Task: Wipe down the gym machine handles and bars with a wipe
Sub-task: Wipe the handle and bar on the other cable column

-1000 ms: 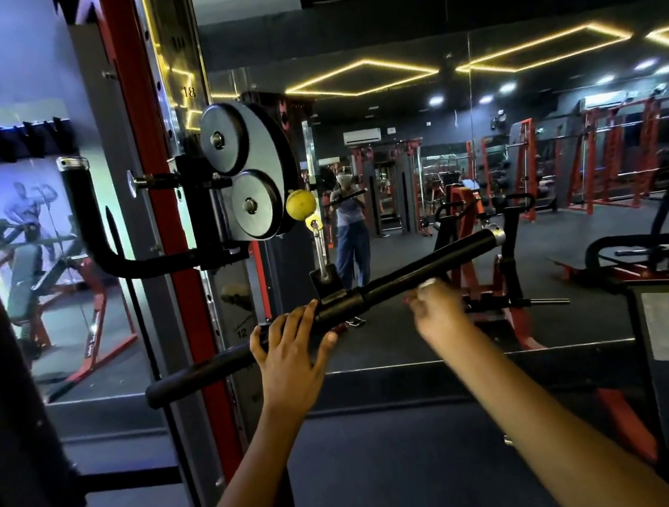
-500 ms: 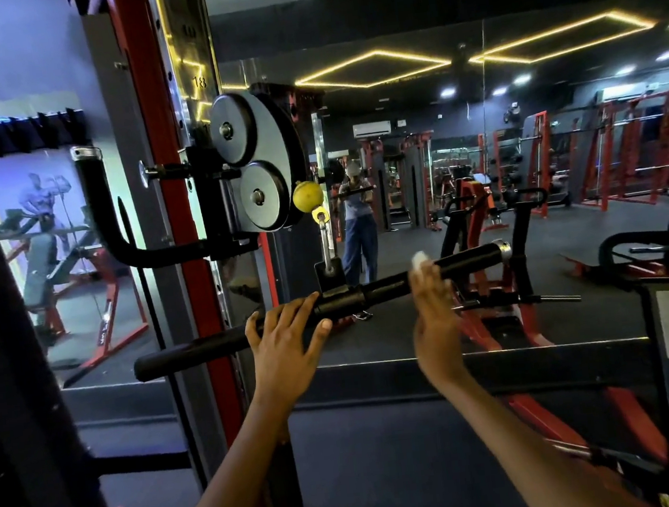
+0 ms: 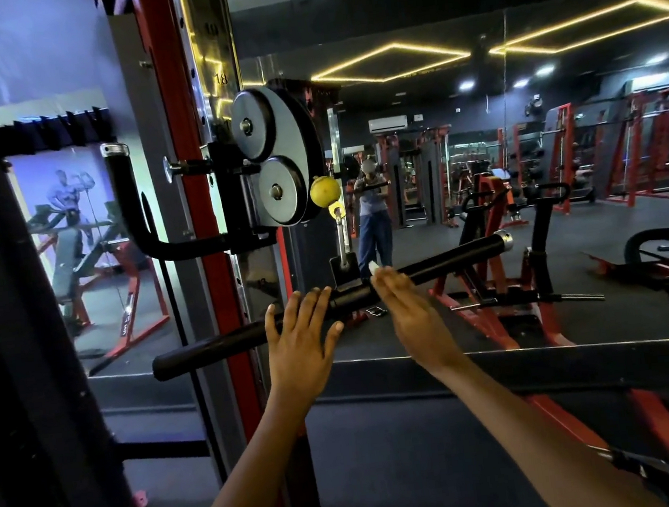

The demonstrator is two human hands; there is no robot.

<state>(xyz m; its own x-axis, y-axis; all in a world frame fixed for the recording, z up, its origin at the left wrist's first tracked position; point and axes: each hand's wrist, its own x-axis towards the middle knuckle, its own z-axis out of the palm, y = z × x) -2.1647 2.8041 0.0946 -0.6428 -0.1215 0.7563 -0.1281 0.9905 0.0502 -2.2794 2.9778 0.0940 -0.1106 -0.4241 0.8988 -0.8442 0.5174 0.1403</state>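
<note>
A black straight cable bar (image 3: 449,260) hangs tilted from a silver link under a yellow ball (image 3: 324,191), its right end higher. My left hand (image 3: 302,335) lies flat against the bar just left of its middle clamp, fingers spread and straight. My right hand (image 3: 407,311) holds a small white wipe (image 3: 373,266) against the bar just right of the clamp. Only a corner of the wipe shows above my fingertips. The thumb is hidden.
The red and grey upright (image 3: 194,226) of the cable machine stands at left, carrying two pulley wheels (image 3: 273,156) and a curved black handle (image 3: 131,217). A wall mirror behind reflects me and other red machines. A red bench frame (image 3: 504,276) sits to the right.
My right hand slid the wipe leftward along the bar, from its right half to beside the middle clamp. My left hand stayed on the bar. The camera moved closer.
</note>
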